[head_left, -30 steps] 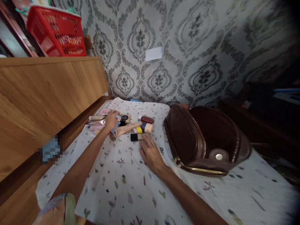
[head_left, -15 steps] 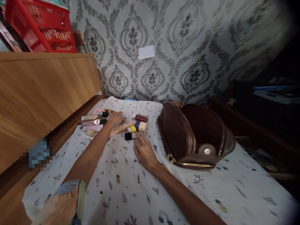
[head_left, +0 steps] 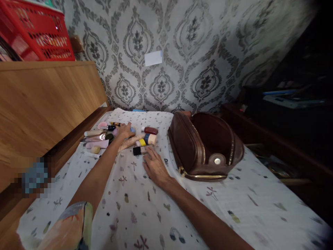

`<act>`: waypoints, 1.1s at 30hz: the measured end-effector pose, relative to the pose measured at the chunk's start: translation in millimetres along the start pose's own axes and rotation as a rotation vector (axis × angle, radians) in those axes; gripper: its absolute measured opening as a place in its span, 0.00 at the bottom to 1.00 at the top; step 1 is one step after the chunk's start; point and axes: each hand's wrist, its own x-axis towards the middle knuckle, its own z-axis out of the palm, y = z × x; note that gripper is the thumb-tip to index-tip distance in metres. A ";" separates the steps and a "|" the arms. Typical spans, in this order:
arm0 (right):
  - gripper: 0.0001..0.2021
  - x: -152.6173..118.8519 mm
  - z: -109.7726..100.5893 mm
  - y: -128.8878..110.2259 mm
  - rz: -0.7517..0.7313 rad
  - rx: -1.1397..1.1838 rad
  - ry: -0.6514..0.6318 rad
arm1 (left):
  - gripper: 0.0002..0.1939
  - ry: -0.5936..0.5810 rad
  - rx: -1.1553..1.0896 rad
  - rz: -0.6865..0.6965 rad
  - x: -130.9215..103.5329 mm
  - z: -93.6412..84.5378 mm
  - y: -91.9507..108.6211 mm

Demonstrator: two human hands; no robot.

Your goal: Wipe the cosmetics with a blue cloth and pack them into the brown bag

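Rests right hand [head_left: 155, 166] on printed cloth [head_left: 136, 201], with fingers loosely apart, touching a bottle [head_left: 140, 150] beside an open bag [head_left: 184, 147]. Reaches farther with left hand [head_left: 125, 131] among makeup [head_left: 97, 144] on that cloth; cannot tell whether closed on anything.

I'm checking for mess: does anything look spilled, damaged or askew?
Nothing stands out as spilled or damaged. The cosmetics lie at mixed angles on the printed cloth beside the open brown bag.

The left sleeve [head_left: 66, 224] is peach and blue with greenish edging [head_left: 88, 215].
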 end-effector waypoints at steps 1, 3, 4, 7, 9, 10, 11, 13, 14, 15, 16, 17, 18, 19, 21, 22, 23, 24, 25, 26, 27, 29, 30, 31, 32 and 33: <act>0.11 0.3 -0.2 -0.1 -0.001 0.003 0.000 | 0.36 0.030 -0.021 0.036 -4.5 1.3 -2.6; 0.11 0.9 -1.6 -0.6 -0.003 0.010 -0.007 | 0.35 0.088 -0.068 0.106 -12.6 3.8 -7.6; 0.11 1.3 -2.5 -1.0 -0.004 0.012 -0.015 | 0.35 0.117 -0.095 0.137 -15.9 5.0 -9.8; 0.11 2.2 -5.0 -2.5 0.001 0.005 -0.030 | 0.36 0.196 -0.179 0.210 -23.0 7.9 -15.0; 0.11 2.4 -5.7 -3.0 0.002 -0.005 -0.033 | 0.37 0.241 -0.222 0.237 -26.0 9.3 -16.7; 0.11 2.4 -5.6 -3.1 0.001 -0.010 -0.032 | 0.38 0.272 -0.256 0.250 -27.3 9.8 -16.9; 0.11 2.3 -5.3 -2.9 -0.002 -0.015 -0.031 | 0.38 0.315 -0.307 0.266 -28.7 10.2 -16.6; 0.11 1.8 -4.1 -2.1 -0.010 -0.017 -0.025 | 0.37 0.427 -0.446 0.308 -31.7 10.3 -14.2; 0.11 1.6 -3.3 -1.5 -0.013 -0.015 -0.021 | 0.36 0.486 -0.524 0.328 -33.6 9.9 -12.3; 0.11 1.4 -2.5 -0.8 -0.015 -0.010 -0.014 | 0.36 0.537 -0.595 0.338 -36.0 9.3 -9.9; 0.11 1.2 -1.7 -0.1 -0.015 -0.002 -0.007 | 0.35 0.574 -0.652 0.338 -38.9 8.3 -7.2; 0.11 1.1 -0.9 0.7 -0.016 0.008 0.001 | 0.35 0.599 -0.701 0.333 -42.6 7.1 -4.3; 0.11 1.1 -0.3 1.4 -0.017 0.020 0.006 | 0.35 0.614 -0.746 0.328 -47.2 5.7 -1.3; 0.11 1.3 0.0 2.0 -0.017 0.034 0.010 | 0.35 0.619 -0.784 0.325 -52.9 4.2 1.9; 0.12 1.9 -0.3 3.1 -0.013 0.072 0.018 | 0.36 0.592 -0.839 0.335 -68.0 1.3 8.8; 0.13 2.2 -1.0 3.6 -0.012 0.099 0.026 | 0.36 0.564 -0.859 0.345 -77.6 0.0 12.5; 0.15 2.6 -2.1 3.9 -0.014 0.134 0.040 | 0.37 0.533 -0.874 0.355 -88.5 -1.3 16.4; 0.18 2.8 -3.4 4.1 -0.017 0.178 0.057 | 0.38 0.495 -0.885 0.367 -100.4 -2.6 20.4; 0.20 3.0 -4.8 4.2 -0.020 0.227 0.074 | 0.38 0.451 -0.893 0.387 -113.2 -4.0 24.3; 0.22 3.0 -6.2 4.2 -0.020 0.273 0.089 | 0.38 0.398 -0.897 0.411 -126.2 -5.5 28.1; 0.23 2.8 -7.4 4.0 -0.015 0.310 0.097 | 0.39 0.326 -0.894 0.445 -138.9 -7.0 31.3; 0.25 2.2 -9.2 3.3 0.009 0.348 0.097 | 0.36 0.173 -0.877 0.515 -160.3 -10.3 35.1; 0.26 1.9 -9.9 2.7 0.020 0.356 0.094 | 0.33 0.120 -0.863 0.536 -167.7 -11.8 35.0; 0.28 1.7 -10.4 2.0 0.029 0.362 0.088 | 0.29 0.091 -0.848 0.545 -172.3 -13.1 33.5; 0.30 1.6 -10.9 1.1 0.034 0.370 0.082 | 0.25 0.094 -0.829 0.540 -173.9 -14.1 30.3; 0.31 1.6 -11.4 0.1 0.038 0.379 0.074 | 0.21 0.128 -0.798 0.522 -172.4 -14.5 25.6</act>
